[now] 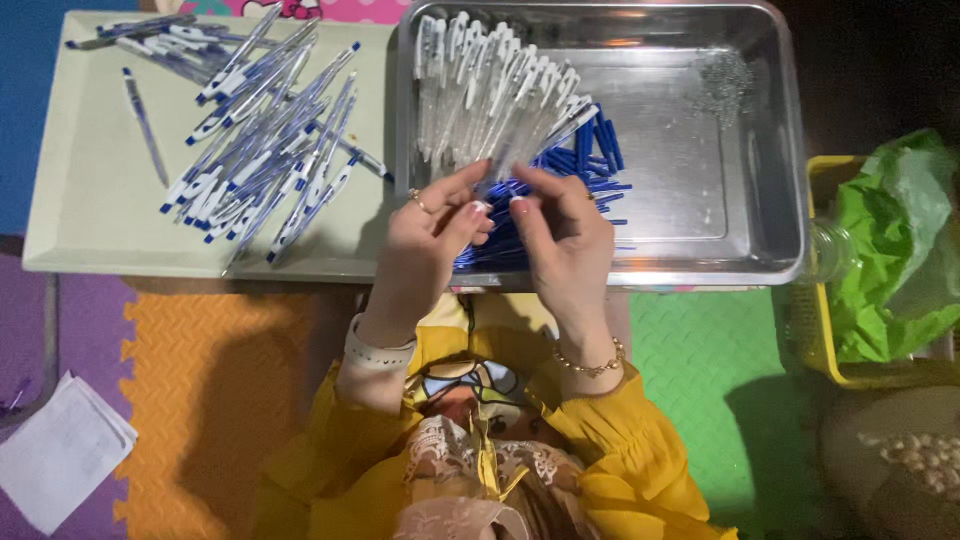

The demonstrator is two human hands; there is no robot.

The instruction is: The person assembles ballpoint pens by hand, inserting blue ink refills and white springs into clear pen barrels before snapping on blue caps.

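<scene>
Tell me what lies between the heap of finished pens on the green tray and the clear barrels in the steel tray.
In the head view, only bare green tray and the steel tray's left rim lie between the finished pens and the clear barrels.

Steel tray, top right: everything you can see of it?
The steel tray is a rectangular pan of shiny metal with rounded corners and raised walls, lying flat beside the pale green tray. Clear pen barrels are heaped at its left end, blue refills below them; the right half is bare apart from a small glittery patch. The left hand and right hand hover over its near edge.
</scene>
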